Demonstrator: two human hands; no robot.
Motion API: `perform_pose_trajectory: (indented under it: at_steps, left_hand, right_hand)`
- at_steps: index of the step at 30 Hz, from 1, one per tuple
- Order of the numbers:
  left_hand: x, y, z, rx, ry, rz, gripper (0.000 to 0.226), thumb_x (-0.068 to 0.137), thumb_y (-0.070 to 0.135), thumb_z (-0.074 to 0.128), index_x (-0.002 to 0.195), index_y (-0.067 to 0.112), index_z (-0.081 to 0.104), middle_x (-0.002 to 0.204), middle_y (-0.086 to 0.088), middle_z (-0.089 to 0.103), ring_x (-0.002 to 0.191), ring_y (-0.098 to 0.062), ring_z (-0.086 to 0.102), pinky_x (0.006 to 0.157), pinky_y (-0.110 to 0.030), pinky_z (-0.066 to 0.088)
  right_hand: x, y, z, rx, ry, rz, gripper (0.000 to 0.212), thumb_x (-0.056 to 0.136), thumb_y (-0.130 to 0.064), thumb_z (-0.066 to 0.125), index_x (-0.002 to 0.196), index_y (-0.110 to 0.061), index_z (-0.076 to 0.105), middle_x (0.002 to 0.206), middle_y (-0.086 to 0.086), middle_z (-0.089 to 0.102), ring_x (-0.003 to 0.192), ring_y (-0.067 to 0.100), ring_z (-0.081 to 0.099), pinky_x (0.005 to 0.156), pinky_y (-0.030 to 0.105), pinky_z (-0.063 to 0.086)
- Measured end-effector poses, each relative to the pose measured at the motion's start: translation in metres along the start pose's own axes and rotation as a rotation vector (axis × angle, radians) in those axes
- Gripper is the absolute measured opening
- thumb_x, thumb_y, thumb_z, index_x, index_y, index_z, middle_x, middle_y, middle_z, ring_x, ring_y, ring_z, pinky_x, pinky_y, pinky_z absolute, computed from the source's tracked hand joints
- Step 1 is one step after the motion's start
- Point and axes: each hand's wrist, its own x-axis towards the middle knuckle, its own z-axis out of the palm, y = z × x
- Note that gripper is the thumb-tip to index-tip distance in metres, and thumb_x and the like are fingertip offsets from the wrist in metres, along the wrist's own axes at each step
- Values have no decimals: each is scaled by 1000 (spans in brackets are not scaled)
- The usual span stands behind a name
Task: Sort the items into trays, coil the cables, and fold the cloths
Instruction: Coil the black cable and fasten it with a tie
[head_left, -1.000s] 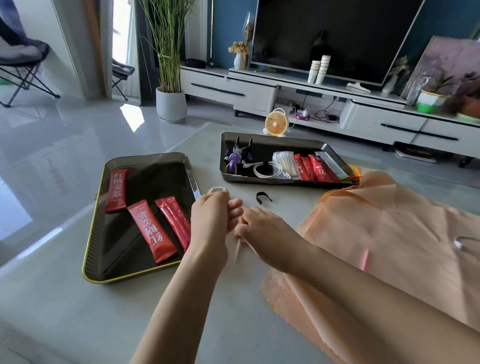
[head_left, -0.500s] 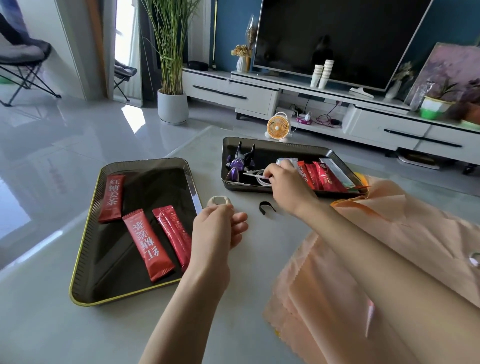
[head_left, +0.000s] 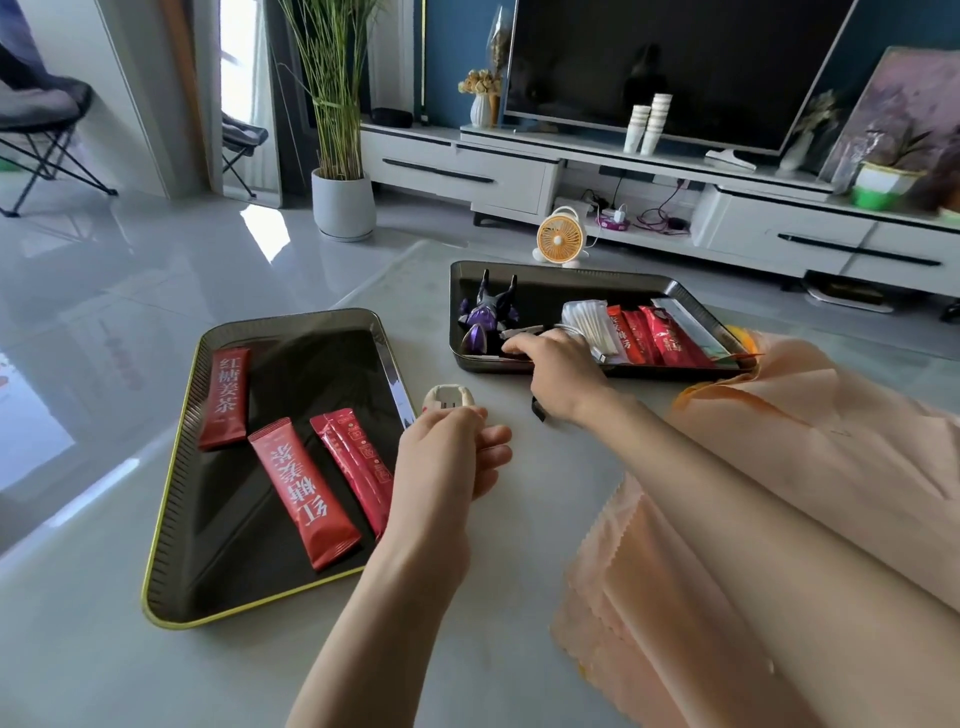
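Left hand (head_left: 447, 457): fingertips pinch a small white oval item (head_left: 449, 397), just right of the near tray (head_left: 171, 519). Right hand (head_left: 556, 374): fingers lie low in the far tray (head_left: 675, 291) at the white cable (head_left: 527, 330); whether they grip it cannot be determined. The cable lies crosswise and the right hand is nearer to it.

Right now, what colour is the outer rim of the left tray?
Yellow, on the left tray; shows best in the head view.

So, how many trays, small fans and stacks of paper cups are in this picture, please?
Trays: 2, near tray, far tray
Small fans: 1, orange fan
Stacks of paper cups: 2, shorter stack, taller stack
Total: 5
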Motion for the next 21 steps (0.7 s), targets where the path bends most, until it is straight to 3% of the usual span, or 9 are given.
perform_pose_trajectory:
  at_steps: [5,9,11,14,16,18,21]
  left_hand:
    - [-5,2,3,42,-26,10,17,93,6,41,87,14,55,65,1,59,53,-7,53,52,-16,40]
    - [-19,3,16,50,-145,-79,28,95,3,33,73,18,40,64,0,40,54,-8,36,47,-15,25]
    - [-23,-2,19,104,-111,-52,24,94,5,38,76,16,47,63,0,51,54,-8,45,49,-16,32]
    - [-29,-10,19,144,-98,-29,19,93,8,44,78,15,54,62,1,62,56,-10,56,55,-19,41]
    - [-32,-14,20,149,-105,-41,19,93,8,44,79,15,55,65,0,63,59,-11,57,57,-21,42]
    - [-34,-16,25,157,-113,-50,18,93,8,44,80,14,55,68,-1,63,62,-12,57,58,-21,42]
    - [-35,-20,29,165,-118,-55,17,93,8,45,81,13,55,70,-3,63,63,-13,58,60,-22,43]
  right_hand:
    - [-43,25,-30,310,12,51,42,90,7,34,118,-11,60,114,7,63,110,21,56,88,24,41]
    - [-105,61,-71,245,-107,84,27,92,-2,43,103,-19,62,93,-5,62,91,11,57,80,21,45]
    - [-138,70,-86,181,-109,84,21,89,-4,50,91,-21,62,83,-13,59,80,5,55,71,8,41]
    - [-179,74,-92,160,-139,145,18,89,-11,53,80,-25,57,71,-13,56,65,2,51,61,7,39]
    - [-200,74,-89,84,-265,132,18,90,-9,49,93,-24,59,80,-13,56,73,2,50,63,11,37]
    - [-212,78,-86,-78,-361,71,31,89,-5,47,112,-23,57,101,-7,53,96,9,48,79,18,38]
    - [-218,81,-84,-228,-339,25,25,90,-11,50,112,-21,55,110,0,45,107,17,44,89,30,39]
